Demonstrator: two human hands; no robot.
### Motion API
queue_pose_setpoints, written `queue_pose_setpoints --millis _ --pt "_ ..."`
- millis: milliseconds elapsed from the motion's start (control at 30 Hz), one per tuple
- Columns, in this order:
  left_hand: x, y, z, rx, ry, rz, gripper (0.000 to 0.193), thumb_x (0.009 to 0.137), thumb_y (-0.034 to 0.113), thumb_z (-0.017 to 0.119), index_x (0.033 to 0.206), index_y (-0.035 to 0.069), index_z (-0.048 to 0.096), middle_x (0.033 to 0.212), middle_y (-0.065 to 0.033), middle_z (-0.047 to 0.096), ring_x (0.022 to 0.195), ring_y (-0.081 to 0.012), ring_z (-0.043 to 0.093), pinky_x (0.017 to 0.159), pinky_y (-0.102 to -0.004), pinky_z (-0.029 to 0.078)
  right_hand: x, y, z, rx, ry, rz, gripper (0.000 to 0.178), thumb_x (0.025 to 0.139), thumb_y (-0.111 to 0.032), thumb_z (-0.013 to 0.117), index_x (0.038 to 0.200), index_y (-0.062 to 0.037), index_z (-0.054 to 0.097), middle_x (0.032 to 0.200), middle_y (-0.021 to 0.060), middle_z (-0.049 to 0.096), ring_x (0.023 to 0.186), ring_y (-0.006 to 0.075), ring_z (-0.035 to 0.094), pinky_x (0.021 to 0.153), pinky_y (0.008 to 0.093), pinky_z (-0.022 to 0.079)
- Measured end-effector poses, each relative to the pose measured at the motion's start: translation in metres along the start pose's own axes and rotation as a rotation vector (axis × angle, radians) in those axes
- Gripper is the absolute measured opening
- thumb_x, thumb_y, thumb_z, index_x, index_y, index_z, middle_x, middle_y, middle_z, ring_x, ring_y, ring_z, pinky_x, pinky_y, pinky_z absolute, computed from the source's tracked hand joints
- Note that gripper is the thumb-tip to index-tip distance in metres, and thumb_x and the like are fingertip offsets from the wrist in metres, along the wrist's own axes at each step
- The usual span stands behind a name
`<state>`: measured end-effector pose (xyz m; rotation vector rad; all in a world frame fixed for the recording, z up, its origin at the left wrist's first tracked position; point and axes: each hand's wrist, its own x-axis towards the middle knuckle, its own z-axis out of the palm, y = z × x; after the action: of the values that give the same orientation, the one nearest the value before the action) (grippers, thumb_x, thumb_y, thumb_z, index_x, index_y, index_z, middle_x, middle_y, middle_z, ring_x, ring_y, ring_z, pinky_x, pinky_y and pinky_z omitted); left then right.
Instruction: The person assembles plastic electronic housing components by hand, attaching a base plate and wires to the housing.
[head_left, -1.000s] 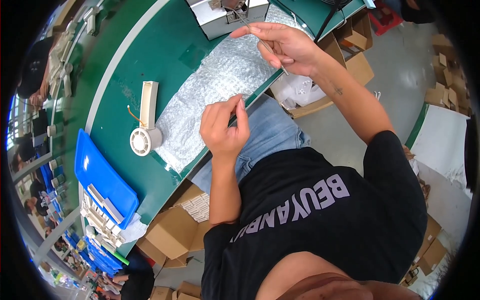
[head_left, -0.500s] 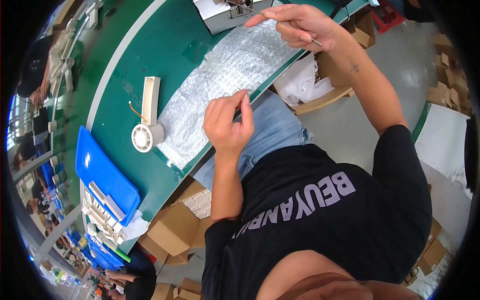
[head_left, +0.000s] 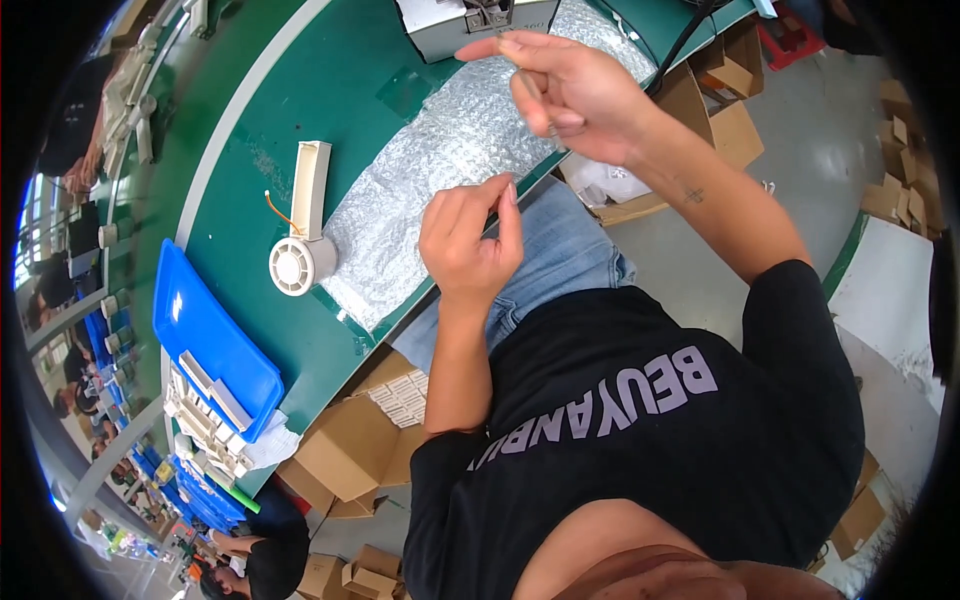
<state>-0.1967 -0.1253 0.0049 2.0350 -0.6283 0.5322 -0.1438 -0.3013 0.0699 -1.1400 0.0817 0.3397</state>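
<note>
Fingers (head_left: 487, 47), right hand (head_left: 598, 98), thin rod (head_left: 557, 136) between them — slanting; blurred

"What clothes were worn?"

"A black T-shirt (head_left: 700, 460), well below the left fingers (head_left: 490, 190) and the right fingers (head_left: 482, 48), with big pale-grey block lettering (head_left: 692, 370) across the front."

"And its sleeves (head_left: 800, 315)?"

"Short and plain black."

"Anything nearer the fingers?"

"Faded blue jeans (head_left: 570, 245), just beside the left fingers, and a small dark cross-shaped tattoo (head_left: 693, 196) on the forearm (head_left: 735, 220), some way back from the right fingers."
</note>
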Motion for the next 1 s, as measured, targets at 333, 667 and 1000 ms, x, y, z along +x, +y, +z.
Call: queue_pose_setpoints --millis 333,667,1000 --pt "-0.001 -0.004 0.001 -0.039 0.002 -0.005 0.013 0.072 0.0 0.072 0.084 0.005 0.069 0.072 -0.0061 0.064 0.063 -0.0224 0.058 0.058 -0.0322 0.045 0.014 0.018 0.037 0.237 0.133 -0.09 0.032 0.105 -0.023 0.036 0.124 -0.0014 0.051 0.068 0.0102 0.062 0.05 0.0063 0.04 0.048 0.0198 0.034" --pt "-0.001 -0.004 0.0 -0.048 0.006 0.004 0.013 0.072 0.0 0.071 0.083 0.005 0.068 0.072 -0.0061 0.063 0.064 -0.023 0.058 0.058 -0.0329 0.045 0.024 0.016 0.056 0.368 0.22 -0.128 0.029 0.105 -0.02 0.035 0.12 0.0006 0.049 0.081 0.0159 0.064 0.061 0.0093 0.045 0.057 0.0227 0.039" --pt "-0.002 -0.006 0.002 -0.017 0.035 0.01 0.012 0.072 0.0 0.071 0.082 0.005 0.068 0.071 -0.0058 0.062 0.063 -0.0228 0.057 0.057 -0.0328 0.044 0.014 0.027 0.021 0.224 0.05 -0.099 0.03 0.104 -0.022 0.036 0.12 -0.001 0.05 0.068 0.007 0.062 0.051 0.0072 0.041 0.051 0.0213 0.034"
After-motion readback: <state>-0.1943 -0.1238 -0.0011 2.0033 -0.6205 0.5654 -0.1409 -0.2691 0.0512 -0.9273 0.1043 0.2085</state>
